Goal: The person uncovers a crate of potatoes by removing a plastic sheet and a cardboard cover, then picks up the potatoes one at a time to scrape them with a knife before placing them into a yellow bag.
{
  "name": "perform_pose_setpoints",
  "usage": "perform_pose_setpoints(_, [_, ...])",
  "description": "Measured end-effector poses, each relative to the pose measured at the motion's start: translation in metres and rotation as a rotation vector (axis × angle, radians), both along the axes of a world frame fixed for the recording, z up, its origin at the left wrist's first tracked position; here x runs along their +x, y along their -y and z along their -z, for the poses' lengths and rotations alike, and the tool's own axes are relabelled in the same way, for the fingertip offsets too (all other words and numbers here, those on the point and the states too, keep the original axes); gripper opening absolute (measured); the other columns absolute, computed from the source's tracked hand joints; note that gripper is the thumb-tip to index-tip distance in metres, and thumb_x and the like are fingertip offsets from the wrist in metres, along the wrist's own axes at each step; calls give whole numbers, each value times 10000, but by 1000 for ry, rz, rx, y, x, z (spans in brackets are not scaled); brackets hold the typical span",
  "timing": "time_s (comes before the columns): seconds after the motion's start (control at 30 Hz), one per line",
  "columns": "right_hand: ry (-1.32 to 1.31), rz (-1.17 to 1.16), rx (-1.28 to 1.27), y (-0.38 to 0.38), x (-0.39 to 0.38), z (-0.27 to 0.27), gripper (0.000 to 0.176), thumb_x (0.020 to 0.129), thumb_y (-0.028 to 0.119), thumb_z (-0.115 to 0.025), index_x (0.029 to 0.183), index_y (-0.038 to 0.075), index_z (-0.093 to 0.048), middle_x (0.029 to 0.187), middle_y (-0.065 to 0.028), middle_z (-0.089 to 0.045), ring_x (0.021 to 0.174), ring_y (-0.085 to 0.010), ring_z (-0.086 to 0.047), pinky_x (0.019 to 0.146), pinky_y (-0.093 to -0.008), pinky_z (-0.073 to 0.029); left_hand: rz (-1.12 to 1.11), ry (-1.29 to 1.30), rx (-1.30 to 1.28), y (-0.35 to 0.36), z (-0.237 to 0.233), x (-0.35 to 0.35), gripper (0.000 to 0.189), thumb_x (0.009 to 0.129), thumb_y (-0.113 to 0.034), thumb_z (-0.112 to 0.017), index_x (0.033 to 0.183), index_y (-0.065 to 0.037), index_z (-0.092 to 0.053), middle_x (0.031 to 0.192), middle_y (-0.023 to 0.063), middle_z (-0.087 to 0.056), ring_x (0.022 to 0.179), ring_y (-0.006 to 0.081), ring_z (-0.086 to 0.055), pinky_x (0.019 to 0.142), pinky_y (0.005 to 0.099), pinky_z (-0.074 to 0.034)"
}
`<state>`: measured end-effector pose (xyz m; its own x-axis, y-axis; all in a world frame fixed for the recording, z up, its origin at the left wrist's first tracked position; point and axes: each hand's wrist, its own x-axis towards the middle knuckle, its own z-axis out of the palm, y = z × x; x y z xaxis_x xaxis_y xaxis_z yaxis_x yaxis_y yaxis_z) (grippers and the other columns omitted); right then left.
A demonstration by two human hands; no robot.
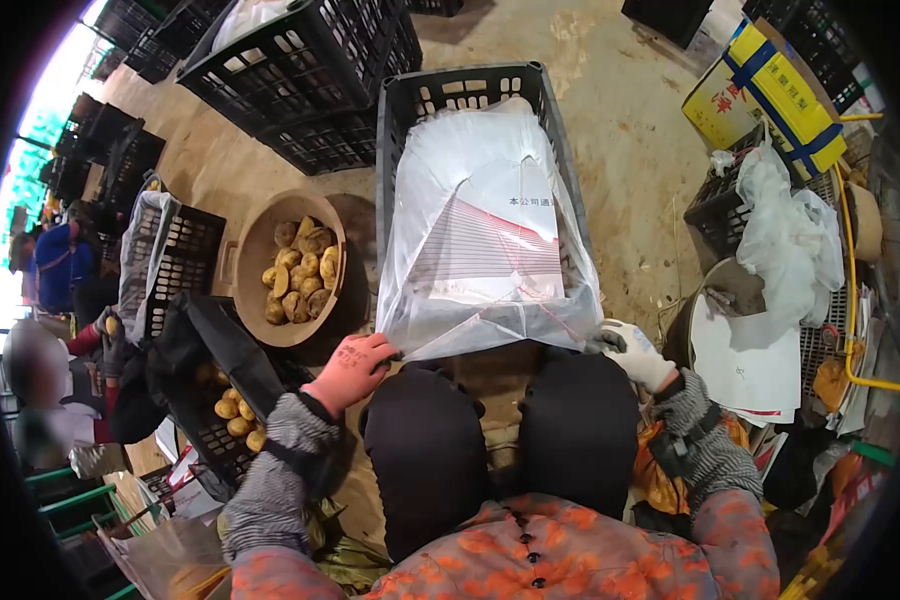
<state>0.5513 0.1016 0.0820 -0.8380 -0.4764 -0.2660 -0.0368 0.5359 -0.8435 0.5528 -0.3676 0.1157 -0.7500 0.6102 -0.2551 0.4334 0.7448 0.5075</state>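
Observation:
Directly in front of my knees stands a black plastic crate [550, 100] lined with a clear plastic bag [440, 150]. Under the film lies a printed paper sheet [510, 225] with red lines; what is beneath it is mostly hidden. My left hand [352, 372], in a pink glove, pinches the near left corner of the bag. In a white glove with dark fingertips, my right hand [638, 355] grips the near right corner. The bag's near edge is stretched between both hands, above the crate's rim.
A tan basin [245, 290] of potatoes [300, 270] stands left of the crate, near a dark-lined crate with more potatoes [235, 410]. Stacked black crates [310, 70] are behind. A co-worker [60, 380] sits far left. Right are plastic bags [790, 230], paper sheets [755, 360] and a yellow box [770, 95].

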Motion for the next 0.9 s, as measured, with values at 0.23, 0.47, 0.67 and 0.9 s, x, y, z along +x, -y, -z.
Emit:
perform_pose_setpoints(0.23, [-318,-28,350,5,-37,61,237,782,154,-607,995,64,-656,1002,-156,-636,950,-365,-578,838,-416,-468,-100,-387,-267,-8,76,7,328,774,-83,-574,1091,-159,-616,1016,48,-576,965,238,-572,976,450,-373])
perform_pose_setpoints(0.47, [449,470,-402,-29,-29,40,236,853,56,-621,1063,-53,-626,1014,-90,-677,903,-156,-639,810,-285,-503,-375,-418,-146,15,64,17,374,741,-59,-604,1113,-92,-606,1141,82,-579,1030,301,-564,1003,476,-365])
perform_pose_setpoints(0.67, [-614,17,255,56,-134,-63,384,754,175,-704,1126,99,-649,1192,-101,-599,1144,-281,-537,998,-402,-426,-657,-200,195,-16,86,-5,386,674,-62,-706,1035,-18,-577,1130,165,-550,1064,370,-517,929,469,-410])
perform_pose_setpoints(0.9, [-870,-220,215,160,-253,-17,193,768,279,-647,855,110,-681,1032,-75,-630,1031,-262,-548,913,-384,-427,-568,-256,167,-12,95,-1,396,647,-81,-730,1020,-33,-604,1107,141,-568,1066,352,-521,1009,495,-377])
